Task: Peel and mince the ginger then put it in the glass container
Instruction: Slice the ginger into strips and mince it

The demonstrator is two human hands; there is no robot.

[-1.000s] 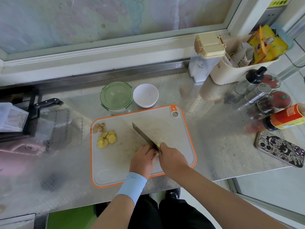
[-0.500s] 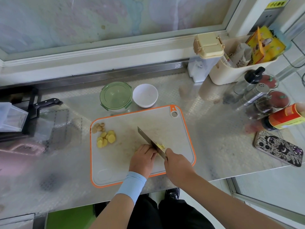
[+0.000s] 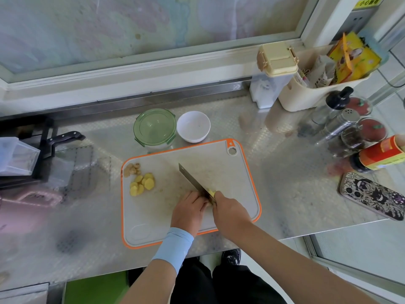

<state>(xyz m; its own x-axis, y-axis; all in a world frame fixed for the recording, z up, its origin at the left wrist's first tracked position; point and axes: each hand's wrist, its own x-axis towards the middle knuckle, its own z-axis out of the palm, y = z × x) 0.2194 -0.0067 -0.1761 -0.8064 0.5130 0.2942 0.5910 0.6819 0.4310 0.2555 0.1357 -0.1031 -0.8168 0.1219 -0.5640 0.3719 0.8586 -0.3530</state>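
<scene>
well, on my feed the right hand point(image 3: 230, 213) is wrapped firmly round the handle of the knife point(image 3: 192, 181), and the blade runs away from me toward the far left over the cutting board point(image 3: 230, 170). the left hand point(image 3: 188, 210) sits just beside the blade on its left side, fingers curled under and knuckles close against the steel. whatever is under those fingers is hidden, so i cannot tell whether it grips a piece of ginger or only presses on the board. a few yellow bits show on the blade right by the right hand's forefinger.

the ginger slices point(image 3: 142, 183) i can see lie in a small overlapping pile near the board's left edge, well apart from both hands. a cluster of brownish scraps point(image 3: 131, 168) lies just behind them.

the glass container point(image 3: 155, 127) stands on the steel counter point(image 3: 285, 172) just behind the board's far edge, its green lid on. a white bowl point(image 3: 193, 126) stands just beside it on the right. a light blue sleeve point(image 3: 173, 246) covers my left wrist. off to the right a phone point(image 3: 372, 195) in a patterned case lies flat near the counter's front edge.
</scene>
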